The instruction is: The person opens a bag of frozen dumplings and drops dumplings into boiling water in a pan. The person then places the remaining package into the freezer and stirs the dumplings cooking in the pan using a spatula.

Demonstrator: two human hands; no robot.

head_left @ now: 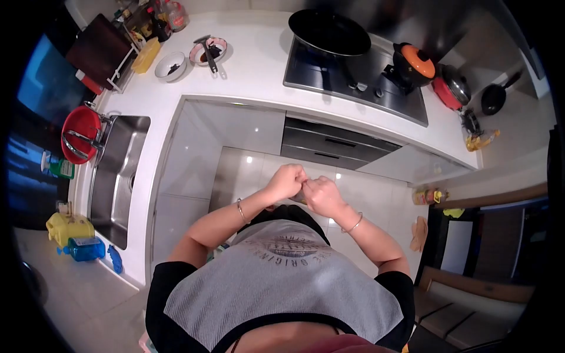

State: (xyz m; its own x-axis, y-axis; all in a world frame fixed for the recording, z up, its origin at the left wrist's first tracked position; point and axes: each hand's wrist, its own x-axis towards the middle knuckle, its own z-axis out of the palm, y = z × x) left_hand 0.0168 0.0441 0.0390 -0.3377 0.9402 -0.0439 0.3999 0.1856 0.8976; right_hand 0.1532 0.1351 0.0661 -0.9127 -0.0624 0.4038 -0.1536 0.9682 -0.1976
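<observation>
My left hand (pixel 286 181) and my right hand (pixel 323 196) meet in front of my chest, above the floor. The fingers of both are bent and pinched together, with the fingertips almost touching. Between and just under them shows a bit of something small, partly see-through; the fingers hide most of it and I cannot make out its kind. A bracelet circles each wrist. Neither hand touches the counter.
Ahead, a black wok (pixel 329 32) sits on the gas stove (pixel 376 97) beside an orange-lidded pot (pixel 416 63). Two bowls, one white bowl (pixel 166 72) and one pink-rimmed bowl (pixel 219 44) with a spatula (pixel 208 56), stand on the counter (pixel 253 76). At left is the sink (pixel 112 194).
</observation>
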